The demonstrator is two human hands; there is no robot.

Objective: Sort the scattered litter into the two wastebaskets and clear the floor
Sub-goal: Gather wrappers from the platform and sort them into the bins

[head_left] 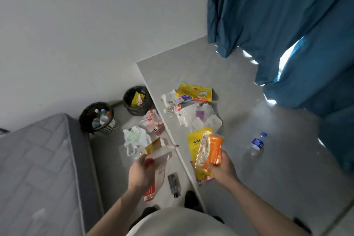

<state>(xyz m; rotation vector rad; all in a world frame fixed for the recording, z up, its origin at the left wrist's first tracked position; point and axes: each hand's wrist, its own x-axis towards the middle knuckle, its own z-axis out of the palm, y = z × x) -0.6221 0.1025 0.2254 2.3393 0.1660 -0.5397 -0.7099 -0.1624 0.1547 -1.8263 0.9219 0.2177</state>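
Note:
My left hand (140,173) grips a white and red plastic wrapper (159,166) together with a small yellow packet (152,146). My right hand (222,166) holds an orange packet (213,149) and a clear yellow wrapper (201,157) above the floor. Two dark wastebaskets stand by the wall: the left one (87,119) holds plastic bottles, the right one (127,105) holds a yellow wrapper. Litter lies scattered between them and me: a yellow pouch (193,141), a big yellow bag (194,92), white papers (203,120), a crumpled white bag (135,138), a can (156,129) and a clear bottle with a blue cap (255,146).
A grey mattress (36,168) fills the left side, close to the left wastebasket. Blue curtains (287,25) hang at the right. A small dark object (174,182) lies on the floor near my feet. A white wall runs behind the baskets.

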